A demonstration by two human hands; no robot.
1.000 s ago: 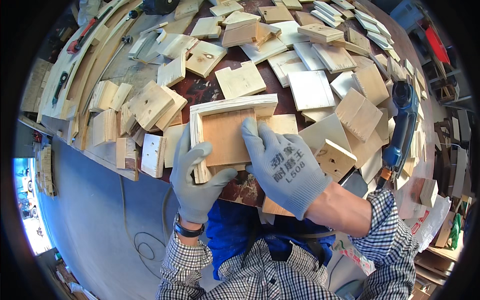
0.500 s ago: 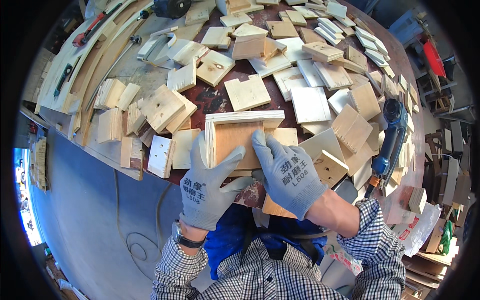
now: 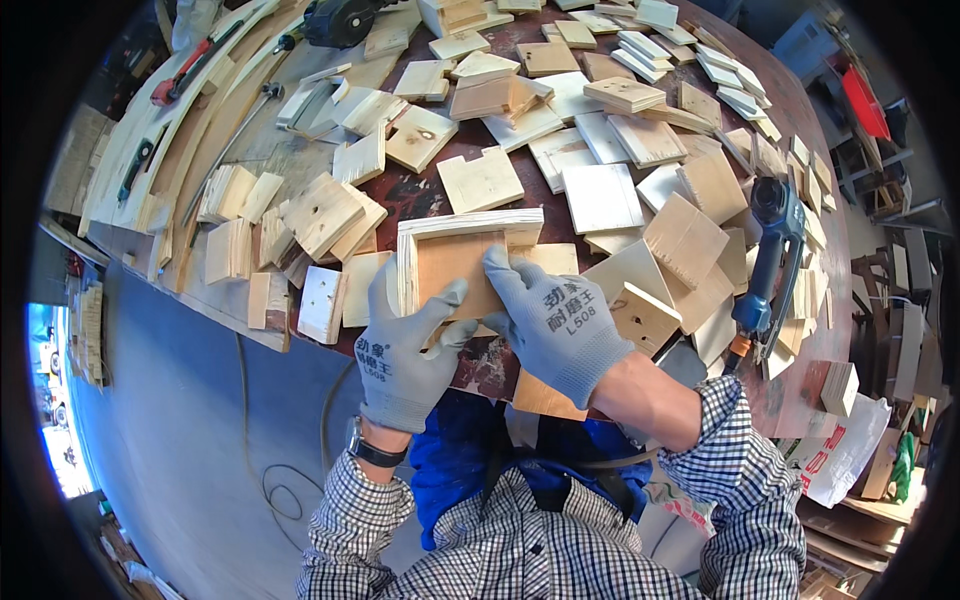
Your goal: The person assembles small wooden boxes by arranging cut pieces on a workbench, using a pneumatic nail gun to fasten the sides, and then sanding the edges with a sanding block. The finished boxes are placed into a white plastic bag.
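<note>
Both hands wear grey knit work gloves. Between them, near the table's front edge, is a partial wooden frame (image 3: 465, 226), with pale plywood strips meeting at a corner along its far and left sides. A smooth brown wooden panel (image 3: 458, 266) sits inside that corner. My left hand (image 3: 405, 345) is closed round the left strip, its thumb lying on the panel. My right hand (image 3: 556, 318) grips the panel's right edge, fingertips on its face. The thumb of that hand is mostly hidden. A notched wooden block (image 3: 481, 180) lies just beyond the frame.
Loose wooden blocks (image 3: 603, 198) cover much of the dark red table (image 3: 408, 190). At the right lies a blue pneumatic nail gun (image 3: 770, 265). Long wooden strips (image 3: 180, 130), a red-handled tool (image 3: 182, 75) and a black power tool (image 3: 340, 22) occupy the far left. A hose (image 3: 268, 470) trails on the floor.
The frame and both hands have shifted slightly left and toward the far side in the picture. My left fingers and thumb have drawn closer together. The surroundings have shifted slightly with the camera.
</note>
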